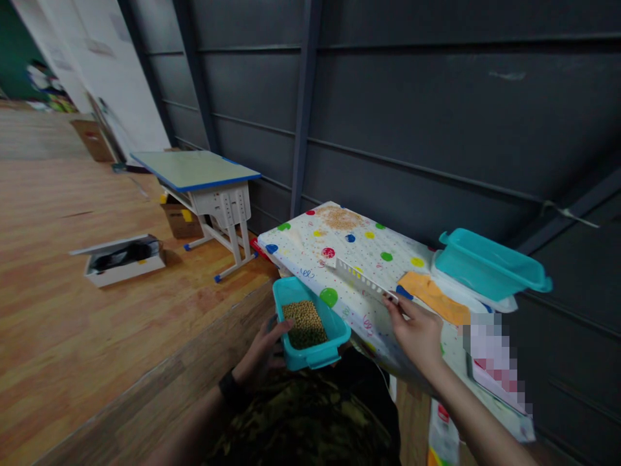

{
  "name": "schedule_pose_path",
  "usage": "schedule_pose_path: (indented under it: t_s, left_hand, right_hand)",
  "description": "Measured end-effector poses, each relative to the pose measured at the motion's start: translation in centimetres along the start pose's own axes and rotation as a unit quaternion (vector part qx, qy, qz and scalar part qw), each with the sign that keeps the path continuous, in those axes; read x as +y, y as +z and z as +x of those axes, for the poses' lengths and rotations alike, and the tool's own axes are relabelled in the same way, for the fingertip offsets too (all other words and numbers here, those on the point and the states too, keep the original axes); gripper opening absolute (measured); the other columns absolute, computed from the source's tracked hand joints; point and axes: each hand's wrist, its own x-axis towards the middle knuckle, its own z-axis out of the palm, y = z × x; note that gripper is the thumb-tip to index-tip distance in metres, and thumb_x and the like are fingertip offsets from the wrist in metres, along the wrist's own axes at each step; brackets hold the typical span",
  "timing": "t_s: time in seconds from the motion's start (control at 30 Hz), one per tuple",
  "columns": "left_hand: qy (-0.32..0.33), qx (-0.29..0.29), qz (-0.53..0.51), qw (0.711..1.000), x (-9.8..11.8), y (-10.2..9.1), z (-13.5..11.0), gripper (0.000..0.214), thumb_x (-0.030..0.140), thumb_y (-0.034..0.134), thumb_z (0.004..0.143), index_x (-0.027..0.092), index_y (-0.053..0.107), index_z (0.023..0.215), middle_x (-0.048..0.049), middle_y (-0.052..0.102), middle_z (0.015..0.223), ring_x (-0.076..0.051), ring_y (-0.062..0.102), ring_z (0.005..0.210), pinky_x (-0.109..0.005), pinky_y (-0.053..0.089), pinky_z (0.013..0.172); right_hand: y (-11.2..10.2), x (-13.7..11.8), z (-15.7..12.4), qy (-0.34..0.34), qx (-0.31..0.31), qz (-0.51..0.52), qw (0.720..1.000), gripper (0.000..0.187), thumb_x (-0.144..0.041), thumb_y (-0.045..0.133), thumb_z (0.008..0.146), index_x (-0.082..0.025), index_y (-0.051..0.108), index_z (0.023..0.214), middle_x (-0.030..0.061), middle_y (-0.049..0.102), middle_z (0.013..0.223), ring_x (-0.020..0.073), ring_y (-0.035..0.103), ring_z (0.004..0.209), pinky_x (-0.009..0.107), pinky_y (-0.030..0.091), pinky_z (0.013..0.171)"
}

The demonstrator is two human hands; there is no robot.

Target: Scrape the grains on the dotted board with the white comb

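Head view. L. hand (264, 353) cups a teal tub (310, 323) from below and behind, grip closed on its near-left wall; the tub sits just off the near-left edge of the bench (310, 249), rim roughly level w/ the bench top, and holds beans (305, 323), yellowish at the far end, greener at the near end. R. hand (418, 333) pinches the near end of a white scraper (365, 279), grip clamped on it; the blade lies flat on the spotted cloth, pointing away toward a patch of small grains (339, 219) at the far end, well apart from the tub.

Judgement: sweeping goes best w/ the blade's long edge pressed flat to the cloth and the tub rim kept touching the bench edge, no gap; tub level so beans don't spill.

Surroundings: orange cloth (434, 296) just beside the r. hand, a second teal tub (490, 262) resting on white lids to the right; neither lies between blade and grains. A desk (194, 171) and open box (121, 259) stand on the floor to the left, well apart.
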Motion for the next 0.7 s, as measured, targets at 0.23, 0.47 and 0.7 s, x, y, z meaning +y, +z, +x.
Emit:
schedule_pose_path:
  t_s: [0.23, 0.47, 0.7]
  left_hand:
    - [0.011, -0.004, 0.015, 1.0, 0.5, 0.6, -0.3, 0.088, 0.057, 0.092, 0.082, 0.027, 0.054, 0.156, -0.0188, 0.076, 0.147, -0.041, 0.081, 0.118, -0.049, 0.073, 0.083]
    - [0.021, 0.023, 0.012, 0.999, 1.3, 0.3, -0.4, 0.089, 0.053, 0.091, 0.084, 0.025, 0.053, 0.16, -0.0216, 0.076, 0.146, -0.044, 0.08, 0.12, -0.051, 0.073, 0.081]
    - [0.016, 0.008, 0.002, 1.0, 1.7, 0.5, -0.8, 0.09, 0.048, 0.091, 0.086, 0.028, 0.049, 0.164, -0.0209, 0.075, 0.148, -0.042, 0.081, 0.119, -0.051, 0.073, 0.081]
  right_hand:
    - [-1.1, -1.4, -0.6, 0.021, -0.026, 0.04, 0.999, 0.03, -0.047, 0.07, 0.099, -0.026, 0.089, 0.088, 0.0057, 0.087, 0.088, 0.027, 0.083, 0.073, 0.034, 0.067, 0.07]
    - [-0.8, -1.0, 0.6, 0.091, -0.029, 0.061, 0.994, 0.044, -0.063, 0.071, 0.094, -0.025, 0.087, 0.079, 0.0067, 0.085, 0.078, 0.0265, 0.076, 0.062, 0.034, 0.06, 0.059]
    - [0.0, -0.4, 1.6, 0.081, -0.01, 0.025, 0.996, 0.044, -0.06, 0.068, 0.095, -0.024, 0.088, 0.082, 0.0094, 0.085, 0.078, 0.0261, 0.074, 0.06, 0.035, 0.059, 0.061]
